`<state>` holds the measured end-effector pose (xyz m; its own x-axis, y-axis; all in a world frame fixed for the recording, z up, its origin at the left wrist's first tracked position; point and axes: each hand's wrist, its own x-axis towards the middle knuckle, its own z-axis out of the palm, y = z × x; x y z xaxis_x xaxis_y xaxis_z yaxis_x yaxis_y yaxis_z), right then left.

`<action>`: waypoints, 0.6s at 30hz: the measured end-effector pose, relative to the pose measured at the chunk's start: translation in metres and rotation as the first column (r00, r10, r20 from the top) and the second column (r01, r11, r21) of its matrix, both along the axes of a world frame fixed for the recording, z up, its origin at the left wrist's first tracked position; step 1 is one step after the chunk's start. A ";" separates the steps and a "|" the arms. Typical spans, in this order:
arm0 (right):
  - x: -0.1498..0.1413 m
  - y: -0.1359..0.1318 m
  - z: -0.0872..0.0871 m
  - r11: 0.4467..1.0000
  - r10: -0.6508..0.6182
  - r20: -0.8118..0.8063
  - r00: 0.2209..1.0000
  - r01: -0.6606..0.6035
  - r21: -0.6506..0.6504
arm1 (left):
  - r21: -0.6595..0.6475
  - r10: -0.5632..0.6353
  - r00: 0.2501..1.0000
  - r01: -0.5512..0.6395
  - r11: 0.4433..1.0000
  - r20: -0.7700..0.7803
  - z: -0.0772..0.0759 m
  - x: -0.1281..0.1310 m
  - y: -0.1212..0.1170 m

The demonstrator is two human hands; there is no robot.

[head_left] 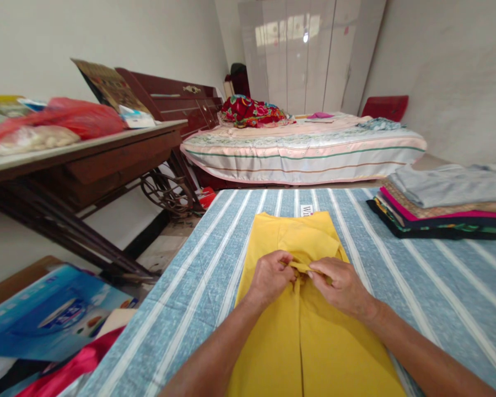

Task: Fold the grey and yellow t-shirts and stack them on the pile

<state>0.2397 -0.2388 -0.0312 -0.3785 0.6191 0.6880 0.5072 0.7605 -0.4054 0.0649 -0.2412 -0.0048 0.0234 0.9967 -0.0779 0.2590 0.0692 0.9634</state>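
A yellow garment [268, 331] lies lengthwise on a blue-and-white striped cloth [194, 264], a long slit or seam running down its middle. My left hand [275, 273] pinches a narrow yellow strip of the garment at its upper middle. From the other side my right hand [341, 284] grips the same gathered strip between thumb and fingers. The strip is bunched between both hands, and a thin end hangs below it. Whether it is knotted I cannot tell. A white printed label [306, 210] shows at the garment's far edge.
To the right sits a stack of folded clothes [450, 207]. A wooden table [119, 146] with red plastic bags [85, 117] stands at left, a blue box [58, 311] below it. Beyond are a bed [306, 151] and a pale wardrobe [297, 60].
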 end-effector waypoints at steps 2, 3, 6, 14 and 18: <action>0.000 0.000 -0.001 1.000 -0.006 0.000 1.000 0.006 0.004 | -0.029 0.008 0.999 -0.006 1.000 0.044 -0.001 -0.002 0.001; 0.000 0.000 -0.001 1.000 -0.006 0.003 1.000 0.006 0.006 | -0.037 0.005 0.998 -0.003 0.999 0.064 -0.002 -0.003 0.002; -0.001 -0.001 0.000 1.000 0.012 0.016 1.000 -0.013 0.028 | -0.049 -0.048 0.994 0.053 0.997 0.101 -0.004 -0.008 0.004; -0.003 -0.008 0.009 0.992 0.088 0.198 0.976 -0.105 0.076 | -0.073 -0.217 0.976 0.217 0.973 0.012 0.007 -0.019 0.005; -0.005 -0.011 0.010 0.986 0.066 0.300 0.952 -0.108 0.129 | -0.027 -0.289 0.943 0.288 0.957 -0.163 0.013 -0.024 0.008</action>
